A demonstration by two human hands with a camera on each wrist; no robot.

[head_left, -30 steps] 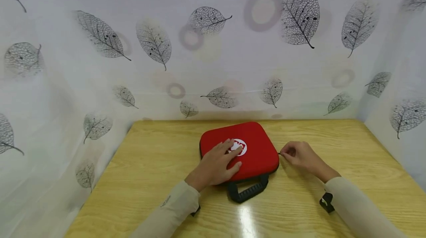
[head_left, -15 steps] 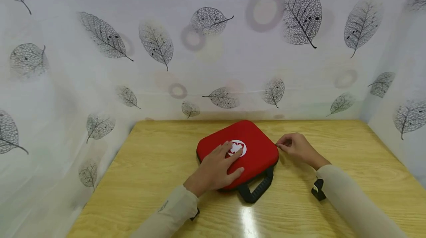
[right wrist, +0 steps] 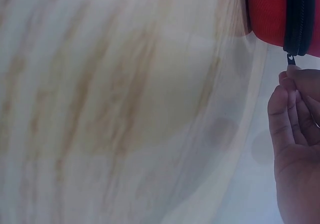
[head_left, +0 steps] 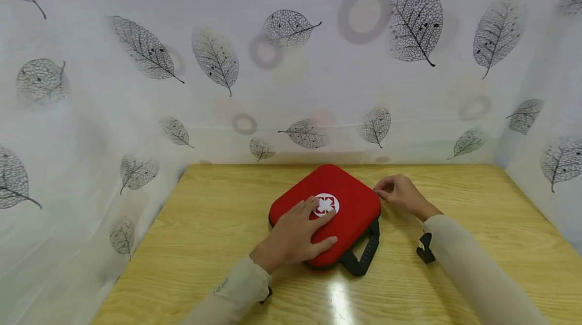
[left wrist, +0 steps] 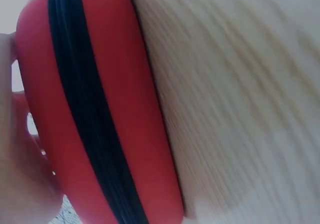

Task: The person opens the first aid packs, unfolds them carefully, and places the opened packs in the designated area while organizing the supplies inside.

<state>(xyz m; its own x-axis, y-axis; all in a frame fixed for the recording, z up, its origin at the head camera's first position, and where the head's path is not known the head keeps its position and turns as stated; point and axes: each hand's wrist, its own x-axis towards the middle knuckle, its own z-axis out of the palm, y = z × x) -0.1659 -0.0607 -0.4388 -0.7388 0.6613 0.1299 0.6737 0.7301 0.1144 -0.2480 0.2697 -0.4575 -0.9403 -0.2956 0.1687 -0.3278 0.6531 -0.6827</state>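
Observation:
A red zippered first-aid case (head_left: 352,198) with a round white emblem lies turned at an angle on the wooden table. Its black carry handle (head_left: 364,254) points toward the front right. My left hand (head_left: 293,236) rests on the lid with fingers spread, the fingertips reaching the emblem. At the case's right corner my right hand (head_left: 402,194) pinches a small black zipper pull (right wrist: 291,60) between thumb and forefinger. The black zipper band (left wrist: 82,89) runs around the side of the case, and its two red halves meet along it in the left wrist view.
The wooden table (head_left: 213,203) extends around the case on all sides. Behind and beside it hangs a pale curtain (head_left: 300,77) printed with dark leaves. A black wrist strap piece (head_left: 425,248) shows under the right sleeve.
The case has turned counterclockwise, its handle swinging to the right. My right hand has moved away from me and slightly left with the zipper pull. My left hand stays on the lid.

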